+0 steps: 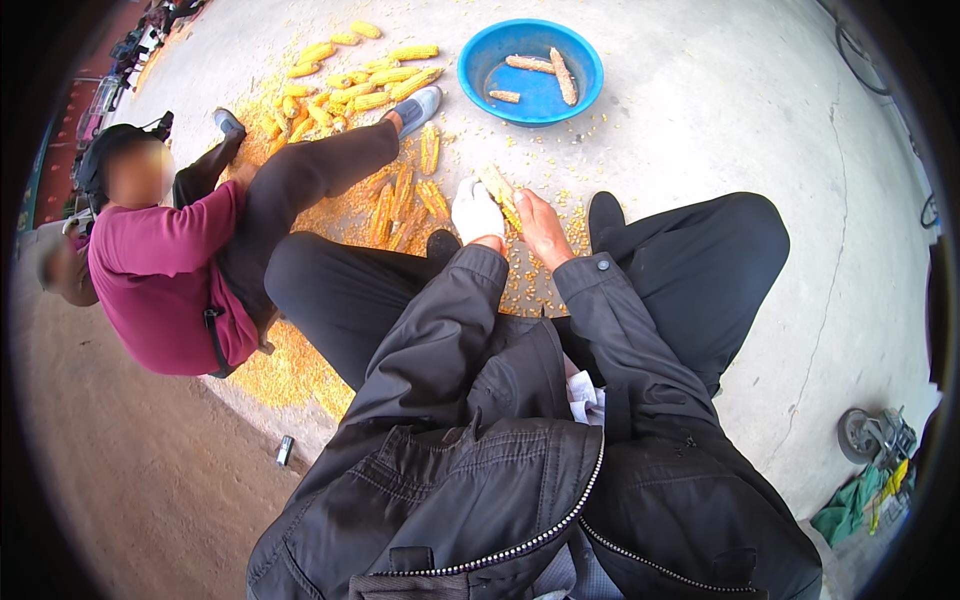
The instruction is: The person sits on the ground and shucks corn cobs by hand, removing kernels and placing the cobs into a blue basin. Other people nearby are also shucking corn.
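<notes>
My left hand, in a white glove, grips a partly shelled corn cob between my knees. Bare, my right hand holds the same cob from the other side. The cob's upper part is pale and stripped, while yellow kernels show on its lower part. Loose corn kernels are scattered on the concrete under my hands. Several partly shelled ears of corn lie just left of my gloved hand.
Beyond my hands stands a blue plastic basin with three bare cobs inside. A heap of yellow ears lies at upper left. A person in a maroon top sits at my left, near spread kernels.
</notes>
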{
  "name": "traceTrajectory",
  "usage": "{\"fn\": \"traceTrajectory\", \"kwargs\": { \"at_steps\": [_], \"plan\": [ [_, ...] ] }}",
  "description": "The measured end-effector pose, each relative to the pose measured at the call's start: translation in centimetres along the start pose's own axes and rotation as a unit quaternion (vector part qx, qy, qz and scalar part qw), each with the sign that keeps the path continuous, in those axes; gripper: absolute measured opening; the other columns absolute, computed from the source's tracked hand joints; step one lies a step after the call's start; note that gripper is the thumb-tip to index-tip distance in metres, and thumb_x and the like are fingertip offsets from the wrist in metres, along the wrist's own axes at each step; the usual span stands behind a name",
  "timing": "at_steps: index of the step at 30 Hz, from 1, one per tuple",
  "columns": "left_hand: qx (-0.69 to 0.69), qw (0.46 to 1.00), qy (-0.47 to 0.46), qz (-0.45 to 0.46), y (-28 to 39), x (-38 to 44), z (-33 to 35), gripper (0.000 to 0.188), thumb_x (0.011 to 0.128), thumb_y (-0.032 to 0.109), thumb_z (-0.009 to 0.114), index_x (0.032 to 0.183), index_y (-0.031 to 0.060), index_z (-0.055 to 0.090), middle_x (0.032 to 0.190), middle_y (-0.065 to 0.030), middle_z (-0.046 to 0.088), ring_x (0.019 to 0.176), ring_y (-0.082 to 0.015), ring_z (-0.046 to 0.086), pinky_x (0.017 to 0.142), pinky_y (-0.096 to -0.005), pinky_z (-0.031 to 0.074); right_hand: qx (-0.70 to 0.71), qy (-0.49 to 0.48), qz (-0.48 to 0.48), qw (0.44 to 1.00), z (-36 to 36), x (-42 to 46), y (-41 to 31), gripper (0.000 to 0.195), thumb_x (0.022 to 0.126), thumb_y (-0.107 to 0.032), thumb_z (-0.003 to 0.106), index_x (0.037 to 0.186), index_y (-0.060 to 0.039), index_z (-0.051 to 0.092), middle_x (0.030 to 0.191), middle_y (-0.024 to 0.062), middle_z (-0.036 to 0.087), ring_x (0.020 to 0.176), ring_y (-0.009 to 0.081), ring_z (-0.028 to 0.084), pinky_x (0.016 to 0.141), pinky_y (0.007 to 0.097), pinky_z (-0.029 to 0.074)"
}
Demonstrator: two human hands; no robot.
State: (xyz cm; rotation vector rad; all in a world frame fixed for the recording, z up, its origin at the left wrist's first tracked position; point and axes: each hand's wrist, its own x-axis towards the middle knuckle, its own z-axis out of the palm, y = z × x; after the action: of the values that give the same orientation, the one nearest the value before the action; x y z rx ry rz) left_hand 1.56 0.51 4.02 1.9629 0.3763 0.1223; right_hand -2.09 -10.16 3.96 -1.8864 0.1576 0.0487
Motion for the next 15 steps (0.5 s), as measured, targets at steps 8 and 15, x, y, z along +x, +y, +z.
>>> {"fn": "traceTrajectory", "kwargs": {
  "at_steps": [8, 15],
  "plan": [
    [-0.122, 0.992, -0.001, 0.032, -2.7, 1.2, 0.6, 0.033, 0.091, 0.021, 0.049, 0.109, -0.0041, 0.060, 0.105, -0.0194, 0.063, 0.096, -0.0297, 0.060, 0.085, -0.0351, 0.044, 0.085, 0.007, 0.057, 0.995, 1.0, 0.7, 1.6, 0.037, 0.096, -0.035, 0.040, 0.103, -0.0016, 0.056, 0.090, 0.0231, 0.062, 0.083, 0.0380, 0.060, 0.073, 0.0427, 0.046],
    [-0.061, 0.991, -0.109, -0.041, 0.7, -0.6, 0.4, 0.042, 0.091, 0.031, 0.051, 0.113, -0.0042, 0.059, 0.107, -0.0235, 0.062, 0.098, -0.0333, 0.059, 0.086, -0.0376, 0.043, 0.069, 0.018, 0.094, 0.993, 0.0, 0.7, 0.7, 0.034, 0.096, -0.032, 0.042, 0.099, -0.0006, 0.054, 0.080, 0.0230, 0.062, 0.074, 0.0392, 0.062, 0.064, 0.0448, 0.046]
  ]
}}
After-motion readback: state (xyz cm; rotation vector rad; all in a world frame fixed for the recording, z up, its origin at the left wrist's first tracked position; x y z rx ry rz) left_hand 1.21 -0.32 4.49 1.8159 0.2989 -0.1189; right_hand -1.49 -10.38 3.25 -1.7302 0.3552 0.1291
